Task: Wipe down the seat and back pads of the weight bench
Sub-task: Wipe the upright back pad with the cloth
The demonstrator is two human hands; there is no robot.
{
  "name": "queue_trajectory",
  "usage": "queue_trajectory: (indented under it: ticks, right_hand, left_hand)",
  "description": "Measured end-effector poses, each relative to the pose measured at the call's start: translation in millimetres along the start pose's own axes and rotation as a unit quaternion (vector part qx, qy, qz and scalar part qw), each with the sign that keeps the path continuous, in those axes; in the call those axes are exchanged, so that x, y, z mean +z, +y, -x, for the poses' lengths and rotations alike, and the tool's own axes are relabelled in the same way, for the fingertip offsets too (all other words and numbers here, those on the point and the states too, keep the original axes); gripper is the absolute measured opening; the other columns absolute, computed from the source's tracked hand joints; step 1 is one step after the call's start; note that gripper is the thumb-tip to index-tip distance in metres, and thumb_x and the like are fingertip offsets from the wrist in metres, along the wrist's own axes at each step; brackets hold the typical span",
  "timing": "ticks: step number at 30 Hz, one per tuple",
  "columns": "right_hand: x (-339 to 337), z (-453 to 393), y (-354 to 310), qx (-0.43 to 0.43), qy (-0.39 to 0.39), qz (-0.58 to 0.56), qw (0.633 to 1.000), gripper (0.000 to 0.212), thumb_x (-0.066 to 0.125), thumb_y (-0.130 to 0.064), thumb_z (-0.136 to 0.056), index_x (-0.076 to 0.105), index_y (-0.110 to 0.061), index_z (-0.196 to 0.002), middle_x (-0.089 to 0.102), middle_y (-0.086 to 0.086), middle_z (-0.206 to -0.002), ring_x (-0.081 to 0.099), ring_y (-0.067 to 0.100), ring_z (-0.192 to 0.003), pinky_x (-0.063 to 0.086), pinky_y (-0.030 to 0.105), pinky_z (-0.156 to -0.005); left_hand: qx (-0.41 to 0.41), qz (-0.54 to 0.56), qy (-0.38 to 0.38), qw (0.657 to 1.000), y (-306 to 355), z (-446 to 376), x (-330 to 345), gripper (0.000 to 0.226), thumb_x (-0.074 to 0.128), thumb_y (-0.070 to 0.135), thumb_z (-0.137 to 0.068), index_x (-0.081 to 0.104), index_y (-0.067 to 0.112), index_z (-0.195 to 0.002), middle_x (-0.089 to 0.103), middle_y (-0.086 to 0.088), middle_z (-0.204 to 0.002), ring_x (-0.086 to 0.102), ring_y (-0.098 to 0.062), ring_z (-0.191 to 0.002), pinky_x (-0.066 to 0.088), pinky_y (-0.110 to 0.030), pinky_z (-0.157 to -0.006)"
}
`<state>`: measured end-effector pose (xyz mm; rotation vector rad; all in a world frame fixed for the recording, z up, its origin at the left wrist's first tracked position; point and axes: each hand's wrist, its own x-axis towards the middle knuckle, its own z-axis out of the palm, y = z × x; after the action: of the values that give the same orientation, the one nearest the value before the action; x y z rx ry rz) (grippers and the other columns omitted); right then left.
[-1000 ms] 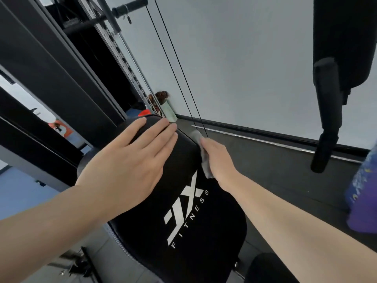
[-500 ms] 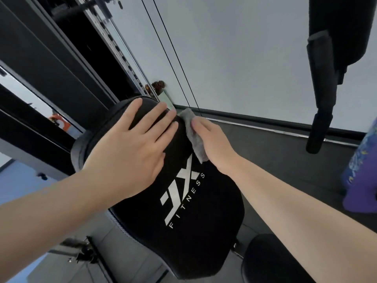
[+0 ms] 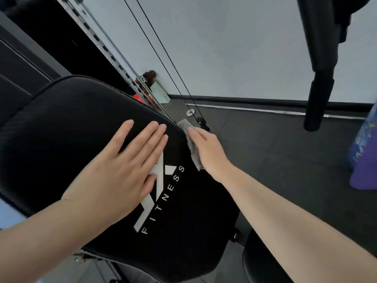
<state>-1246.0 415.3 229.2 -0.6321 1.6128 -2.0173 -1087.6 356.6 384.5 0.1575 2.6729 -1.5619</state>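
The black back pad of the weight bench fills the centre, tilted, with a white FITNESS logo. My left hand lies flat on it with straight fingers, partly covering the logo. My right hand presses a small grey cloth against the pad's right edge; most of the cloth is hidden under the palm. The black seat pad shows at the bottom right, partly behind my right forearm.
Two thin black cables run down to a floor anchor just beyond the cloth. A perforated steel upright stands behind the pad. A black padded handle hangs at upper right. A purple object lies on the dark floor at right.
The view has shifted, so the pad sits lower in frame. My right hand with the cloth slid along the pad's right edge. My left hand now lies lower on the pad, over the logo.
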Motion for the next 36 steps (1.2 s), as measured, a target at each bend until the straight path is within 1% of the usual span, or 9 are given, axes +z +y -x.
queue_trajectory:
  ticks: [3, 6, 11, 16, 21, 24, 27, 31, 36]
  right_hand:
    - [6, 6, 11, -0.059, -0.007, -0.045, 0.997, 0.021, 0.048, -0.037, -0.098, 0.063, -0.035, -0.083, 0.064, -0.017, -0.073, 0.058, 0.001, -0.075, 0.044, 0.024, -0.074]
    - [-21, 15, 62, -0.008, 0.023, -0.005, 1.000, 0.021, 0.046, -0.039, -0.098, 0.064, -0.039, -0.088, 0.065, -0.015, -0.073, 0.060, 0.005, -0.073, 0.049, 0.028, -0.071]
    - [-52, 13, 107, 0.088, 0.047, 0.079, 0.992, 0.031, 0.042, -0.045, -0.097, 0.060, -0.032, -0.075, 0.060, -0.012, -0.067, 0.057, 0.009, -0.069, 0.046, 0.038, -0.075]
    - [-25, 17, 93, -0.033, 0.032, -0.028, 0.999, 0.024, 0.047, -0.038, -0.098, 0.065, -0.027, -0.110, 0.068, -0.014, -0.098, 0.062, 0.003, -0.098, 0.045, 0.026, -0.091]
    - [-51, 39, 155, 0.150, 0.091, -0.088, 0.981, 0.026, 0.042, -0.042, -0.100, 0.064, -0.034, -0.088, 0.064, -0.015, -0.074, 0.058, 0.005, -0.070, 0.045, 0.027, -0.068]
    - [-60, 40, 163, 0.233, 0.062, -0.096, 0.966, 0.032, 0.039, -0.039, -0.101, 0.066, -0.024, -0.091, 0.067, -0.002, -0.085, 0.062, 0.012, -0.073, 0.047, 0.020, -0.061]
    - [-58, 21, 144, 0.156, 0.041, -0.134, 0.978, 0.034, 0.041, -0.037, -0.101, 0.065, -0.015, -0.092, 0.065, 0.002, -0.088, 0.061, 0.015, -0.082, 0.048, 0.027, -0.076]
    - [-63, 50, 176, 0.234, 0.059, -0.060, 0.969, 0.034, 0.036, -0.043, -0.101, 0.061, -0.020, -0.096, 0.065, -0.003, -0.083, 0.060, 0.009, -0.068, 0.046, 0.023, -0.061]
    - [-77, 58, 154, 0.291, 0.052, -0.015, 0.955, 0.029, 0.040, -0.039, -0.101, 0.066, -0.026, -0.102, 0.071, 0.004, -0.105, 0.067, 0.020, -0.096, 0.053, 0.039, -0.090]
  left_hand:
    - [0.014, 0.021, -0.001, 1.000, 8, -7, 5, 0.067, 0.016, 0.040, -0.096, 0.009, 0.000, -0.149, 0.004, -0.022, -0.158, 0.002, -0.033, -0.147, 0.005, -0.054, -0.118]
    - [0.070, 0.081, -0.007, 0.994, 36, -19, 18, 0.063, 0.026, 0.038, -0.094, 0.023, 0.007, -0.148, 0.018, -0.015, -0.156, 0.015, -0.031, -0.146, 0.007, -0.051, -0.118]
    - [0.152, 0.041, -0.033, 0.987, 82, -21, 50, 0.064, 0.014, 0.040, -0.097, 0.003, 0.007, -0.150, -0.008, -0.015, -0.157, -0.012, -0.033, -0.144, -0.022, -0.050, -0.112]
    - [0.172, 0.119, -0.076, 0.975, 101, -28, 54, 0.059, 0.028, 0.035, -0.093, 0.033, 0.007, -0.144, 0.025, -0.015, -0.153, 0.016, -0.030, -0.145, -0.001, -0.049, -0.118]
    - [0.186, 0.047, -0.125, 0.974, 127, -41, 58, 0.064, 0.005, 0.043, -0.097, -0.025, 0.011, -0.144, -0.037, -0.013, -0.147, -0.041, -0.029, -0.131, -0.038, -0.049, -0.098]
    - [0.170, 0.060, -0.138, 0.974, 129, -43, 58, 0.064, 0.005, 0.042, -0.098, -0.027, 0.010, -0.143, -0.037, -0.014, -0.147, -0.039, -0.031, -0.133, -0.036, -0.050, -0.097]
    - [0.177, 0.044, -0.141, 0.973, 128, -44, 59, 0.064, 0.004, 0.041, -0.098, -0.026, 0.008, -0.143, -0.036, -0.015, -0.149, -0.037, -0.031, -0.135, -0.035, -0.050, -0.099]
    - [0.184, 0.069, -0.141, 0.970, 127, -44, 60, 0.064, 0.005, 0.040, -0.098, -0.026, 0.006, -0.143, -0.034, -0.017, -0.150, -0.034, -0.033, -0.137, -0.033, -0.051, -0.099]
    - [0.186, 0.055, -0.086, 0.977, 129, -41, 66, 0.064, 0.010, 0.038, -0.099, -0.014, 0.005, -0.147, -0.022, -0.017, -0.154, -0.023, -0.033, -0.142, -0.029, -0.052, -0.104]
